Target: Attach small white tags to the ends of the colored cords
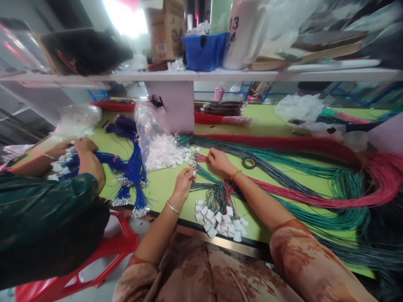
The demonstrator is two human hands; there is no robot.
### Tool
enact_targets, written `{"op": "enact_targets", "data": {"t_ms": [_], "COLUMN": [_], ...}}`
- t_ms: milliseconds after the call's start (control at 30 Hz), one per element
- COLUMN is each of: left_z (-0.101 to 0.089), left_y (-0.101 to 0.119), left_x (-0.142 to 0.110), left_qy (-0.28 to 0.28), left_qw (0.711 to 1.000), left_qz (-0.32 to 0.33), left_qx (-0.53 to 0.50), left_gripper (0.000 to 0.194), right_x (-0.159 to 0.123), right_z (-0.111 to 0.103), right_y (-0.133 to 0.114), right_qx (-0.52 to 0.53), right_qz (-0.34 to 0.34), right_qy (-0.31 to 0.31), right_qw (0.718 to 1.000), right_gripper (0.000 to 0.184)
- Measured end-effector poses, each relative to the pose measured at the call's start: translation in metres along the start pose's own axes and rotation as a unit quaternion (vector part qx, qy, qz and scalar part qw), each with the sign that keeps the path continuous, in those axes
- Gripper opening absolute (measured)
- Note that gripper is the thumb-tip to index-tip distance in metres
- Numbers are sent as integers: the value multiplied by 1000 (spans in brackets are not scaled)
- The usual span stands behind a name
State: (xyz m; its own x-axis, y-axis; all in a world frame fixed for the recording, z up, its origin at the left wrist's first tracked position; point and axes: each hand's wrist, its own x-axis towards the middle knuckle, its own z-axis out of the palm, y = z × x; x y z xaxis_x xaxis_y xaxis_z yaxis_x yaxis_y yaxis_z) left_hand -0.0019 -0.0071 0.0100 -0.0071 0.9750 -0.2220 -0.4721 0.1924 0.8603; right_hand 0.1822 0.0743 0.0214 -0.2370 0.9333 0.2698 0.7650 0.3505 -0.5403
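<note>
My left hand [183,183] pinches a small white connector housing [194,173] between thumb and fingertips. Just to its right, my right hand [219,161] has its fingers closed at the tips of the red wires [201,157]; which strand it grips is too small to make out. Green wires [208,174] run between the two hands. Beyond my left hand, a heap of loose white housings [165,151] spills from a clear plastic bag [147,121]. Below my hands lies a bunch of wires ending in white connectors [225,222], near the front edge.
Long red wires [292,193], green wires [315,167] and dark wires stretch across the right side. A roll of black tape [248,163] lies behind my right wrist. At left, a co-worker's hands [85,147] handle blue wires [135,172]. Overhead, a shelf [220,75] carries a blue bin [204,52].
</note>
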Motion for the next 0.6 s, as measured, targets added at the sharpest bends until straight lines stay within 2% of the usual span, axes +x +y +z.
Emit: {"op": "enact_targets", "data": {"t_ms": [100, 267, 467, 600], "left_z": [0, -3, -5, -4], "left_y": [-1, -3, -6, -7], "left_x": [0, 2, 7, 7], "left_qy": [-3, -1, -1, -3], "left_qw": [1000, 1000, 999, 999], "left_qz": [0, 9, -5, -9], "left_qx": [-2, -18, -54, -53], "left_gripper": [23, 23, 23, 23], "right_x": [4, 6, -18, -28], "right_z": [0, 14, 17, 16], "right_y": [-11, -30, -32, -27], "right_qx": [93, 252, 268, 252], "right_qz": [-16, -37, -58, -58], "right_qy": [3, -16, -105, -131], "right_qw": [995, 967, 956, 957], "right_gripper": [15, 17, 17, 18]}}
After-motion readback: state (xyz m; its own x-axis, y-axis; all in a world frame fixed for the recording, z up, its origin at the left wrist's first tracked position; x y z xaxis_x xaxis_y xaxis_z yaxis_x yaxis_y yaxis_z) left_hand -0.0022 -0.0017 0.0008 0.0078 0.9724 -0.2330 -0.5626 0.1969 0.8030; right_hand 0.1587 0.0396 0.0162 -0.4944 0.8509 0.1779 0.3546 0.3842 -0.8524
